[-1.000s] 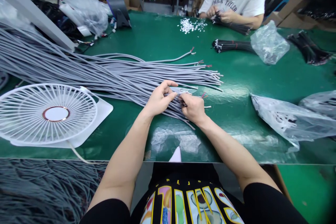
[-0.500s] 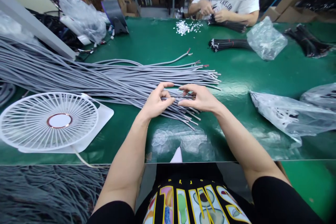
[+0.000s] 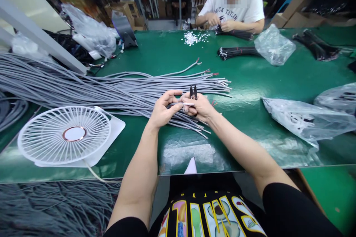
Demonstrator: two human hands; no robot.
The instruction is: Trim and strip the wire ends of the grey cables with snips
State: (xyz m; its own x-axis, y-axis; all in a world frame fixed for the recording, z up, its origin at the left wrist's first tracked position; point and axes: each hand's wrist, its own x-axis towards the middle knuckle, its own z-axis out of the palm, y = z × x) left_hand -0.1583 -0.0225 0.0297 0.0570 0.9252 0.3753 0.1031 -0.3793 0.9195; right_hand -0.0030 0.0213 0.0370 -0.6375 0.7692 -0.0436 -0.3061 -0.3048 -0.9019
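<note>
A long bundle of grey cables (image 3: 111,90) lies across the green table (image 3: 250,81), with stripped ends pointing right. My left hand (image 3: 162,110) is closed in a pinch on the end of one grey cable just above the bundle. My right hand (image 3: 198,106) is closed on a small pair of black snips (image 3: 193,92), whose tips stick up above my fingers, right beside the cable end. The two hands almost touch.
A white desk fan (image 3: 65,136) lies face up at the left. Clear plastic bags (image 3: 303,120) sit to the right. Across the table a person in a white shirt (image 3: 233,5) handles black cables (image 3: 236,52) near a pile of small white parts (image 3: 193,37).
My right hand has gone from spread over the bundle to closed on the black snips, now raised. My left hand stays pinched on the cable end. The view has tilted up slightly.
</note>
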